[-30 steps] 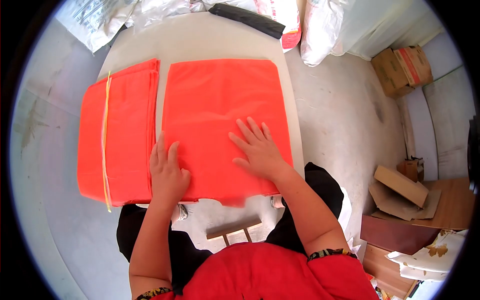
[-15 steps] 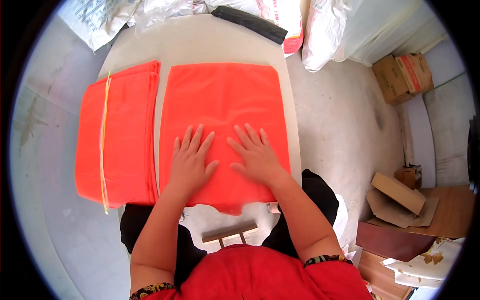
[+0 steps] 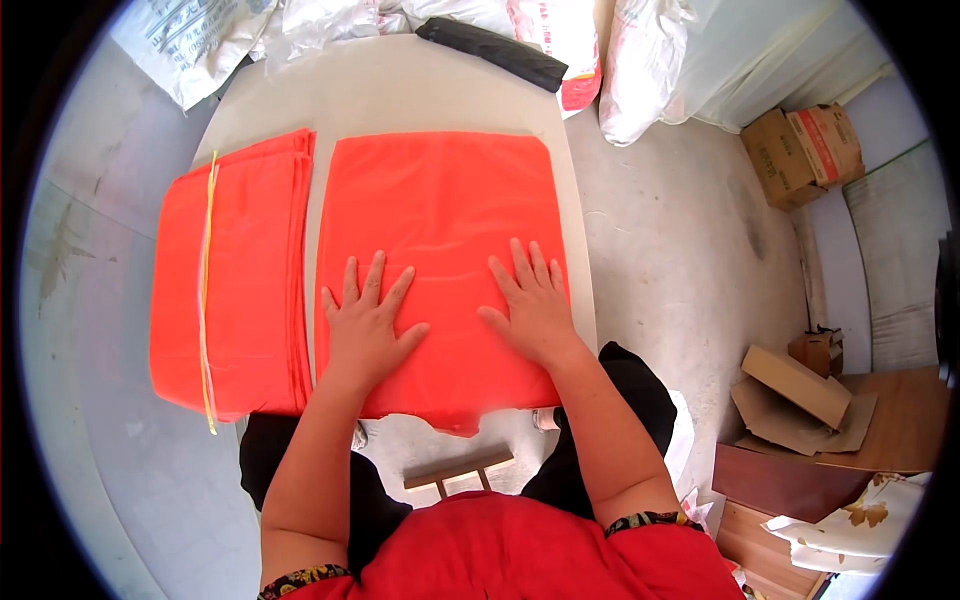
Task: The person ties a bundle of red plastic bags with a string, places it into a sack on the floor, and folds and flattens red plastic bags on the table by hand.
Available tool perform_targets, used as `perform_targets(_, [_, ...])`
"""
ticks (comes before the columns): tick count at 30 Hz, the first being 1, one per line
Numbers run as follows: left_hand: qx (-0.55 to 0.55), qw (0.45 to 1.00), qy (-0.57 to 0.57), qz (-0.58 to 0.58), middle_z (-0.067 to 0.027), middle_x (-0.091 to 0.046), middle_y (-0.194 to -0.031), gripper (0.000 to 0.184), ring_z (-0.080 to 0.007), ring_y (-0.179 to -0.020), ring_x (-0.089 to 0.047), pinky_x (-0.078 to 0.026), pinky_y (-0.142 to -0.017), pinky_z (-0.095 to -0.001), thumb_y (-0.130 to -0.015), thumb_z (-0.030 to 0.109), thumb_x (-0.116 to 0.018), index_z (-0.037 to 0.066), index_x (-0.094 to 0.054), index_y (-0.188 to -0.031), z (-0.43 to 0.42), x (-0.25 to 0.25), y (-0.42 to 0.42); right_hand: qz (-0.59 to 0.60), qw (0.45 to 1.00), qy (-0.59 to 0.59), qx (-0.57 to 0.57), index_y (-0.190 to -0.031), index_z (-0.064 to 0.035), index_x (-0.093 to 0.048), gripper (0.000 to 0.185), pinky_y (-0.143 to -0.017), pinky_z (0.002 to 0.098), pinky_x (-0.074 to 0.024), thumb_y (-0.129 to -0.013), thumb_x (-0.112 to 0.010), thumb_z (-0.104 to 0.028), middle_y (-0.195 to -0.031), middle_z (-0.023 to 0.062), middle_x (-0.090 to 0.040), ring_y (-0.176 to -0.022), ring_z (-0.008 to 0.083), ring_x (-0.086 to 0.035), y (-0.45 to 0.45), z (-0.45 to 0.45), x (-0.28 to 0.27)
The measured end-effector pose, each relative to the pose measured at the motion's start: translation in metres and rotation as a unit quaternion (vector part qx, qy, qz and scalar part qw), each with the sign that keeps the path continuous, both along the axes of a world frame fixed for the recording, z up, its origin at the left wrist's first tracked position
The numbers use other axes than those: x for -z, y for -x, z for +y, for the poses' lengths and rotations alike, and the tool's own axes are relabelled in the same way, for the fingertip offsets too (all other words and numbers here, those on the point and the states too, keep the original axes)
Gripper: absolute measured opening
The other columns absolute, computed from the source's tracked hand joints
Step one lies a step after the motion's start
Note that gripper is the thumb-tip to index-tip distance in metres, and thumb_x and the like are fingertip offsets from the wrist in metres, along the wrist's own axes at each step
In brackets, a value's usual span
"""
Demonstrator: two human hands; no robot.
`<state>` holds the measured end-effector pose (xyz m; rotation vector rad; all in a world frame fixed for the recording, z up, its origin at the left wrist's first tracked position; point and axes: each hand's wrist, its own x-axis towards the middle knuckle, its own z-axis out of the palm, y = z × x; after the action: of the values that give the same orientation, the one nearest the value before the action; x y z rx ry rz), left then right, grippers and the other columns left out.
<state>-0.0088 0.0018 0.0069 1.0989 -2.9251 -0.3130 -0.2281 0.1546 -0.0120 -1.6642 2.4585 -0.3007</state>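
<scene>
A red sheet or stack of thin red material [image 3: 445,200] lies flat on the pale table [image 3: 350,85], its near edge uneven and hanging over the table's front. My left hand [image 3: 368,325] rests on its left part, fingers spread. On its right part lies my right hand [image 3: 532,308], palm down with the fingers apart. Neither hand holds anything. To the left sits a second, folded red stack [image 3: 255,270] with several layers at its right edge. Yellow and pale strings [image 3: 207,290] run lengthwise over that stack.
A black roll [image 3: 492,53] lies at the table's far edge, beside white bags [image 3: 645,70]. Cardboard boxes [image 3: 803,155] stand at the back right. An opened carton [image 3: 800,400] rests on brown furniture [image 3: 900,420] at the right. A wooden bar [image 3: 460,470] shows below the table.
My left hand has moved right from the sheet's left edge onto the sheet, then slightly left again. My right hand has shifted a little to the right since half a second ago.
</scene>
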Motion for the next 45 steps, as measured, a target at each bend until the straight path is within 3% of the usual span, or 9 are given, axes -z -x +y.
perform_targets(3, [0.001, 1.0, 0.003, 0.003, -0.0068, -0.021, -0.176, 0.084, -0.0393, -0.162, -0.013, -0.014, -0.119, -0.0781, -0.087, 0.057, -0.072, 0.033, -0.043, -0.161, 0.0, 0.001, -0.001, 0.029, 0.999, 0.01, 0.025, -0.162, -0.0145, -0.041, 0.078, -0.13, 0.0565, -0.0122, -0.097, -0.064, -0.051, -0.174, 0.0184, -0.02, -0.162, 0.038, -0.013, -0.009, -0.006, 0.004])
perform_targets(9, [-0.006, 1.0, -0.01, 0.01, -0.0078, -0.022, -0.175, 0.082, -0.0397, -0.162, -0.012, -0.012, -0.12, -0.078, -0.087, 0.058, -0.071, 0.032, -0.045, -0.16, 0.001, -0.001, -0.001, -0.004, 0.983, 0.019, -0.185, -0.159, -0.0171, -0.046, 0.075, -0.128, 0.0599, -0.014, -0.098, -0.06, -0.058, -0.173, 0.015, -0.026, -0.16, 0.0399, -0.019, -0.034, -0.011, 0.003])
perform_targets(15, [-0.014, 1.0, -0.011, -0.002, -0.007, -0.02, -0.176, 0.084, -0.038, -0.162, -0.012, -0.013, -0.119, -0.0788, -0.085, 0.057, -0.074, 0.031, -0.045, -0.16, 0.002, -0.006, 0.0, 0.002, 0.996, 0.037, -0.085, -0.157, -0.0176, -0.049, 0.073, -0.13, 0.0562, -0.0129, -0.093, -0.069, -0.047, -0.173, 0.013, -0.027, -0.162, 0.0356, -0.016, -0.015, -0.002, 0.003])
perform_targets(24, [-0.012, 1.0, 0.002, -0.014, -0.0073, -0.02, -0.176, 0.086, -0.038, -0.162, -0.011, -0.012, -0.119, -0.0789, -0.085, 0.059, -0.073, 0.03, -0.045, -0.16, 0.001, -0.003, 0.001, 0.03, 0.999, 0.033, 0.019, -0.159, -0.0113, -0.046, 0.073, -0.128, 0.0545, -0.02, -0.102, -0.057, -0.056, -0.172, 0.0223, -0.02, -0.159, 0.0443, -0.017, 0.006, 0.027, 0.005])
perform_targets(27, [-0.011, 1.0, 0.0, -0.015, -0.0079, -0.02, -0.176, 0.085, -0.0374, -0.162, -0.013, -0.013, -0.119, -0.0778, -0.085, 0.054, -0.073, 0.028, -0.044, -0.161, 0.002, -0.005, 0.001, -0.012, 0.998, 0.037, 0.057, -0.159, -0.0113, -0.044, 0.07, -0.129, 0.0521, -0.0203, -0.098, -0.065, -0.04, -0.173, 0.0248, -0.016, -0.16, 0.0448, -0.015, 0.009, 0.035, 0.008])
perform_targets(32, [-0.016, 0.999, -0.039, 0.018, -0.0096, -0.023, -0.175, 0.078, -0.0376, -0.162, -0.015, -0.013, -0.121, -0.0762, -0.089, 0.046, -0.075, 0.024, -0.048, -0.159, -0.003, -0.006, -0.001, -0.109, 0.977, 0.167, 0.079, -0.155, -0.005, -0.047, 0.06, -0.126, 0.0498, -0.0277, -0.102, -0.063, -0.027, -0.169, 0.0279, -0.021, -0.155, 0.0453, -0.025, 0.015, 0.037, 0.007])
perform_targets(36, [-0.035, 0.994, -0.02, 0.104, -0.0199, -0.026, -0.171, 0.07, -0.0385, -0.159, -0.023, -0.026, -0.126, -0.0548, -0.091, 0.024, -0.076, 0.01, -0.05, -0.155, -0.014, -0.002, -0.013, -0.117, 0.966, 0.159, 0.168, -0.148, -0.0025, -0.053, 0.048, -0.12, 0.0493, -0.0387, -0.103, -0.059, -0.016, -0.162, 0.0244, -0.035, -0.148, 0.0426, -0.037, 0.02, 0.039, -0.005])
perform_targets(39, [-0.078, 0.991, -0.028, 0.11, -0.0244, -0.028, -0.168, 0.064, -0.0397, -0.156, -0.028, -0.032, -0.125, -0.0458, -0.093, 0.015, -0.074, 0.003, -0.051, -0.151, -0.017, -0.002, -0.02, -0.08, 0.988, 0.058, 0.119, -0.143, -0.0017, -0.057, 0.043, -0.112, 0.0485, -0.0464, -0.103, -0.058, -0.014, -0.153, 0.0192, -0.047, -0.139, 0.0398, -0.046, 0.035, 0.051, -0.009])
perform_targets(45, [-0.082, 0.988, -0.044, 0.125, -0.0258, -0.032, -0.166, 0.06, -0.042, -0.152, -0.035, -0.034, -0.124, -0.0477, -0.093, 0.012, -0.073, 0.001, -0.053, -0.148, -0.025, 0.004, -0.027, -0.083, 0.99, 0.037, 0.111, -0.142, -0.0021, -0.055, 0.041, -0.104, 0.0479, -0.05, -0.102, -0.056, -0.012, -0.144, 0.0136, -0.055, -0.125, 0.0392, -0.053, 0.024, 0.05, -0.028])
